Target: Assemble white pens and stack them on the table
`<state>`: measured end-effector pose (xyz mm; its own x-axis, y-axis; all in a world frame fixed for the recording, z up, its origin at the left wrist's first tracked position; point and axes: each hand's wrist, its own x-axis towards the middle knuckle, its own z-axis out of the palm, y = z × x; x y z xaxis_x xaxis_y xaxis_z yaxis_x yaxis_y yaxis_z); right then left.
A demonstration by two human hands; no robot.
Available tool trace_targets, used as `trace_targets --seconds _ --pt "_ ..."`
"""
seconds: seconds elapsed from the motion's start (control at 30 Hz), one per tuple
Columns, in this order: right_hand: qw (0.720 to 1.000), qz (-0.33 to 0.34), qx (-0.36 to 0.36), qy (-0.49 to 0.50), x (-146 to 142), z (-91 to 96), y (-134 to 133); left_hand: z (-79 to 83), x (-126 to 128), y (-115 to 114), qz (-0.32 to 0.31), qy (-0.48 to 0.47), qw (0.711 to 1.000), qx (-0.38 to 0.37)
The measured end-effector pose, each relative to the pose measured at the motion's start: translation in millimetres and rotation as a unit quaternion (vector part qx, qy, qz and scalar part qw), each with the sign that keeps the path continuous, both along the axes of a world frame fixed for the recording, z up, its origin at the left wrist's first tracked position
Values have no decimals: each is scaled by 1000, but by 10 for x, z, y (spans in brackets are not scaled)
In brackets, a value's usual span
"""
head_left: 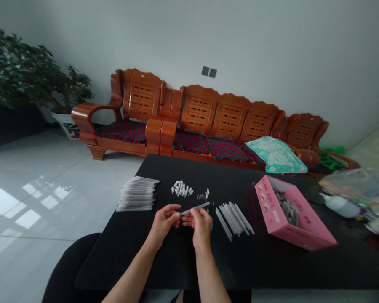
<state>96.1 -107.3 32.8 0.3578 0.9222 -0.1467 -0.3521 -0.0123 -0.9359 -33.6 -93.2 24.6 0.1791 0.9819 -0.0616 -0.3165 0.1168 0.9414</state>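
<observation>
Between my two hands, above the black table point(173, 269), a pale pen point(202, 205) slants up to the right. My left hand point(166, 219) pinches its lower left end. Thumb and fingers of my right hand point(199, 221) close around its middle. Just beyond lie a heap of small white caps point(181, 189) and a few thin dark refills point(201, 198). A row of pens point(138, 193) is laid out to the left. White pen barrels point(234, 219) rest to the right of my right hand.
On the right stands an open pink box point(295, 214) holding grey items point(287, 208). Past it are a white bottle point(340, 205) and plastic bags point(353, 183). A wooden bench point(197, 113) with a turquoise cushion point(276, 153) lines the wall behind. A potted plant point(34, 80) stands at left.
</observation>
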Motion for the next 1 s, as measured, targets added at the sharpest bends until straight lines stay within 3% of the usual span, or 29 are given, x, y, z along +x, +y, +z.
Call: trace_targets --seconds 0.27,0.63,0.73,0.87,1.0 --pt "1000 1 -3 3 7 -21 16 -6 -8 12 -6 20 999 42" --pt "998 -20 -35 50 43 -85 -2 -86 51 -56 12 202 968 150" --pt "997 -42 -43 45 109 -132 1 -106 39 -44 12 211 964 163" --pt "995 -81 -48 26 234 -203 -8 -159 -79 86 80 219 962 144" --pt "996 -71 -44 8 274 -278 -45 -213 -184 268 149 249 951 109"
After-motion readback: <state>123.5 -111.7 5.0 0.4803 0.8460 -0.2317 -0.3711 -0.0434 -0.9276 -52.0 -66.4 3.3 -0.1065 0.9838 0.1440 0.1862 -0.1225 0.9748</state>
